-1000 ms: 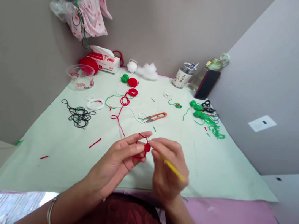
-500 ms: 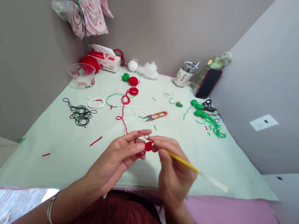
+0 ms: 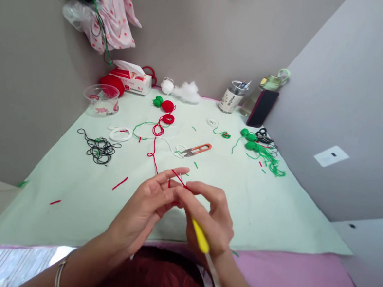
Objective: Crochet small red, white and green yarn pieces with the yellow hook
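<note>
A crochet hook [image 3: 201,238] with a yellow grip and pale end lies in my right hand [image 3: 210,216], which is closed around it. Its tip is hidden among the fingers. My left hand [image 3: 145,204] pinches a small red crochet piece, now mostly covered by my fingertips. Red yarn [image 3: 178,178] runs over the raised left index finger toward the hook. From there the strand [image 3: 155,149] trails back over the table to a red yarn ring [image 3: 168,118] and a red yarn ball [image 3: 167,105]. Both hands touch at the fingertips.
Orange thread snips [image 3: 197,150] lie beyond my hands. Tangled black cord [image 3: 99,148] and a clear plastic tub [image 3: 101,100] are on the left. Green crochet pieces [image 3: 251,141], a phone [image 3: 262,108] and a pen cup [image 3: 233,96] stand or lie right and back.
My right hand has turned, so the hook's handle swings from pointing right to pointing down toward me. The right fingers now cover the red piece. The left hand keeps its grip.
</note>
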`<state>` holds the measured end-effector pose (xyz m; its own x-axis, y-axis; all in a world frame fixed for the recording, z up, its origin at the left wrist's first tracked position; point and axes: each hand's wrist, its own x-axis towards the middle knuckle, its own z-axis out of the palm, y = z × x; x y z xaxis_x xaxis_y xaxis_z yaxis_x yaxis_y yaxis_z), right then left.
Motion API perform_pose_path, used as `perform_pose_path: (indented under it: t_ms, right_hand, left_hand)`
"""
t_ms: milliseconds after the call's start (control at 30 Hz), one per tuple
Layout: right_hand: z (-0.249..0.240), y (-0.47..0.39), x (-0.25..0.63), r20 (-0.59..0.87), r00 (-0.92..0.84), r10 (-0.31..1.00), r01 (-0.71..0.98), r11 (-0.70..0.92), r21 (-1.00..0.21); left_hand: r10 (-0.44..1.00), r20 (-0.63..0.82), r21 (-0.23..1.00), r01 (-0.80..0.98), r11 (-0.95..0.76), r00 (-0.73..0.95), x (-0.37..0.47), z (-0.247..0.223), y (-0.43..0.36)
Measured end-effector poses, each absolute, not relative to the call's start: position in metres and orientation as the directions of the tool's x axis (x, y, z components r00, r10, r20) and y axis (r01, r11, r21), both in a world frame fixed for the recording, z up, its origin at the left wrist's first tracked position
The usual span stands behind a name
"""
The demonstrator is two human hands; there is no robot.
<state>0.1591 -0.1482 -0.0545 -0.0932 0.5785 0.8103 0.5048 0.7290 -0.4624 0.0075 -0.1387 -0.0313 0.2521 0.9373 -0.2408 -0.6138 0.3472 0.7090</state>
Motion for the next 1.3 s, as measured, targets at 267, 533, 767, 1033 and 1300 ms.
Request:
perform_pose_path:
  t_ms: [267, 533, 767, 1033, 1300]
  right_hand:
    - [-0.043, -0.135, 0.162, 0.528, 0.064, 0.847, -0.081, 0.531, -0.843]
    - [-0.056, -0.140, 0.155, 0.766, -0.052, 0.640, 0.410, 0.713, -0.568]
    - [-0.047, -0.135, 0.167, 0.565, 0.172, 0.807, 0.015, 0.572, -0.820]
    - [-0.062, -0.132, 0.154, 0.827, -0.015, 0.562, 0.504, 0.719, -0.479]
    - [-0.047, -0.134, 0.162, 0.559, 0.240, 0.794, 0.013, 0.573, -0.819]
  left_hand:
    - [0.949, -0.169, 0.786, -0.545, 0.294, 0.267, 0.007, -0.032, -0.134]
    - [0.958, -0.194, 0.749, -0.599, 0.283, 0.210, 0.015, -0.038, -0.135]
    - [0.901, -0.294, 0.576, -0.693, 0.434, 0.320, 0.008, -0.033, -0.128]
    - [0.967, -0.186, 0.745, -0.617, 0.253, 0.172, 0.019, -0.037, -0.139]
    - [0.933, -0.264, 0.652, -0.668, 0.358, 0.243, 0.005, -0.033, -0.128]
